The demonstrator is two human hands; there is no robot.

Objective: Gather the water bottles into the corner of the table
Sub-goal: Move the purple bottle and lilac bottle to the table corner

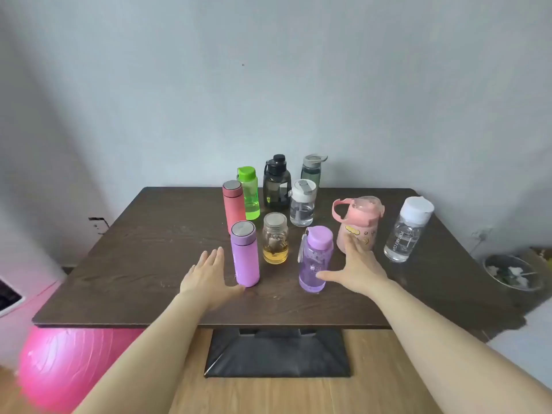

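Observation:
Several water bottles stand on a dark wooden table [125,270]. Nearest me are a purple flask [245,258] and a clear purple bottle [315,261], with a glass jar of amber liquid [275,239] between them. Behind stand a red flask [233,206], a green bottle [250,192], a black jug [277,182], a grey-capped bottle [312,170] and a small white-lidded bottle [302,207]. A pink jug [358,222] and a clear white-capped bottle [407,230] are at right. My left hand [209,279] is open, thumb touching the purple flask's base. My right hand [357,267] is open, thumb against the clear purple bottle.
A grey wall runs behind the table's far edge. A pink exercise ball [68,366] lies on the floor at lower left. A bowl with scraps [512,271] sits past the table's right edge. The table's black base [276,352] stands on a wooden floor.

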